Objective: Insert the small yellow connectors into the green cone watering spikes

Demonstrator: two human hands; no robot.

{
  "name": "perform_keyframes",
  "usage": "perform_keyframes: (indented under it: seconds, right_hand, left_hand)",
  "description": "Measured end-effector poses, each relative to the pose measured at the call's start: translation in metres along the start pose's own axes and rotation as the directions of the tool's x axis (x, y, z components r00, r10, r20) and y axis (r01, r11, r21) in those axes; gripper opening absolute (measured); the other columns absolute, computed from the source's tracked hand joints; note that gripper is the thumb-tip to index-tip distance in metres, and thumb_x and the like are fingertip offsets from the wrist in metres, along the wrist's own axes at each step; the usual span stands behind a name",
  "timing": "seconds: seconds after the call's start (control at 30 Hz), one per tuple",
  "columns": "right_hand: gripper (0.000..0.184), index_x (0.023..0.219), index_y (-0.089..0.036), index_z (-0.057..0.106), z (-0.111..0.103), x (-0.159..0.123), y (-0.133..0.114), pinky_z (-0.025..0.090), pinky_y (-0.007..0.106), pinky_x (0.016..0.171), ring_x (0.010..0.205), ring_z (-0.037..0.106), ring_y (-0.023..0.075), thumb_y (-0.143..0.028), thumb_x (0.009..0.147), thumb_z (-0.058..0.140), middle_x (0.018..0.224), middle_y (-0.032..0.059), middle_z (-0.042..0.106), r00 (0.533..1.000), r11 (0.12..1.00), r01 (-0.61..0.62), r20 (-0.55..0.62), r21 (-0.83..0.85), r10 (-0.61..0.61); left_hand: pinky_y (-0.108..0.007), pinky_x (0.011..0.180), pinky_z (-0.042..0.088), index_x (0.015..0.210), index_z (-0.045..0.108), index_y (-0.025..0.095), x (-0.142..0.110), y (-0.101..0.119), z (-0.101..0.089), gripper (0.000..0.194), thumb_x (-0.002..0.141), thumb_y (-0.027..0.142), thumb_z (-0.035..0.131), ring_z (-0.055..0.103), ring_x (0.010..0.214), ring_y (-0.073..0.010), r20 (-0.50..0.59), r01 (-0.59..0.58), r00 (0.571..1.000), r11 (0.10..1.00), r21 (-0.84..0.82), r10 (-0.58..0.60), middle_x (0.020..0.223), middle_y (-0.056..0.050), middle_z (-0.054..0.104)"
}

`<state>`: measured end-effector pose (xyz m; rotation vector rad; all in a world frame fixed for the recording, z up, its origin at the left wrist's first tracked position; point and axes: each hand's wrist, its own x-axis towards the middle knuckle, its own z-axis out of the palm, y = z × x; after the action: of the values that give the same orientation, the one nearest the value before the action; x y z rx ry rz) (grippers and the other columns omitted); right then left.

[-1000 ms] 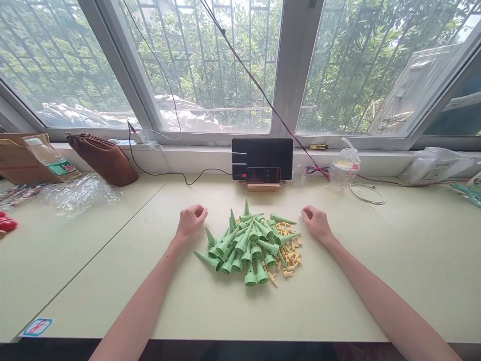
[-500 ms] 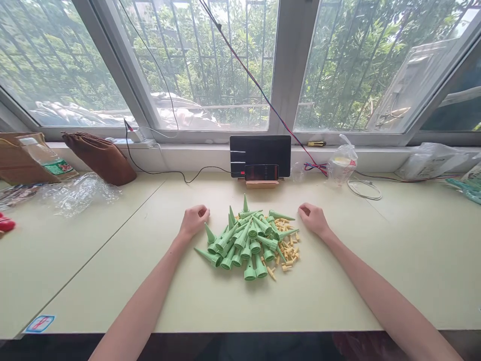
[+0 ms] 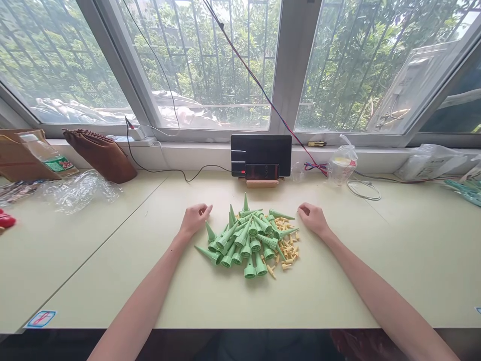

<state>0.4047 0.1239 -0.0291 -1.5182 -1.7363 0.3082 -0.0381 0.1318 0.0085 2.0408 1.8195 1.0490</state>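
1. Fingers of the left hand (image 3: 192,219), head view: curled inward into a loose fist, thumb toward the heap; nothing is seen in their grasp
2. Right hand (image 3: 314,219): fingers likewise curled in, with only a slight hollow showing; no item seen held
3. Hand position: one on each side of the heap, touching neither part type; both appear to rest on the tabletop (image 3: 285,306), presumably to put all pieces within easy reach
4. Green plastic spikes (image 3: 242,237): piled centrally between the hands; most lie on their sides, wide hollow collars toward the person, propped on one another; a few at the back point upward, probably because the flared collar gives a stable base
5. Yellow plastic fittings (image 3: 288,252): loose at the right of the spikes, some partly hidden behind them; the grouping likely separates small parts from large
6. Phone (image 3: 263,172): upright in a wooden stand (image 3: 262,184), before a black tablet (image 3: 268,149), apparently angled for viewing; its digits are too small to read
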Motion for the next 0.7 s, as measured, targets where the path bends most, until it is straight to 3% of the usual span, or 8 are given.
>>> perform_keyframes:
  seconds: [0.23,0.4,0.53,0.63,0.7]
  right_hand:
    - [0.022,0.074,-0.02,0.063,0.0,0.0,0.0,0.046,0.031,0.064,0.06,0.058,0.0189,-0.036,0.08,0.048,0.067,0.004,0.067,1.0,1.0,0.008,0.001,-0.004,-0.008]
    - [0.022,0.075,-0.02,0.063,0.0,-0.001,0.001,0.045,0.03,0.063,0.06,0.058,0.0182,-0.035,0.081,0.049,0.068,0.0036,0.067,1.0,1.0,0.02,-0.001,-0.009,-0.02]
    - [0.023,0.075,-0.02,0.064,0.0,-0.001,0.001,0.045,0.031,0.062,0.059,0.056,0.0181,-0.034,0.084,0.049,0.067,0.0036,0.065,0.999,0.999,0.046,-0.011,-0.017,-0.046]
    - [0.026,0.082,-0.019,0.066,0.001,-0.003,-0.004,0.046,0.032,0.064,0.061,0.056,0.018,-0.037,0.089,0.049,0.074,0.0054,0.068,0.997,0.997,0.08,-0.016,-0.014,-0.081]
    - [0.028,0.089,-0.018,0.067,0.002,-0.006,-0.01,0.048,0.032,0.066,0.064,0.057,0.018,-0.039,0.092,0.049,0.083,0.0072,0.069,0.992,0.992,0.123,0.004,0.003,-0.123]
  left_hand:
    - [-0.026,0.056,0.041,0.046,0.058,0.019,-0.001,0.005,-0.002,0.056,0.09,0.05,0.041,0.052,0.045,-0.0148,-0.018,0.046,0.999,0.998,-0.046,-0.047,0.039,0.0,0.05]
    - [-0.027,0.059,0.043,0.042,0.056,0.019,-0.002,0.008,-0.002,0.049,0.084,0.04,0.043,0.052,0.044,-0.0148,-0.032,0.038,0.999,0.998,-0.055,-0.04,0.038,0.0,0.05]
    - [-0.027,0.06,0.044,0.036,0.045,0.019,-0.004,0.009,-0.002,0.044,0.078,0.033,0.046,0.058,0.05,-0.016,-0.036,0.02,0.999,0.997,-0.068,-0.023,0.042,-0.001,0.054]
    - [-0.026,0.059,0.043,0.035,0.04,0.019,-0.004,0.009,-0.001,0.045,0.077,0.032,0.049,0.057,0.052,-0.0164,-0.056,0.008,0.998,0.998,-0.064,-0.011,0.042,-0.002,0.054]
    - [-0.026,0.059,0.042,0.04,0.046,0.019,-0.004,0.008,-0.001,0.043,0.079,0.036,0.052,0.055,0.052,-0.0156,-0.085,0.002,0.996,0.998,-0.056,-0.007,0.046,-0.001,0.054]
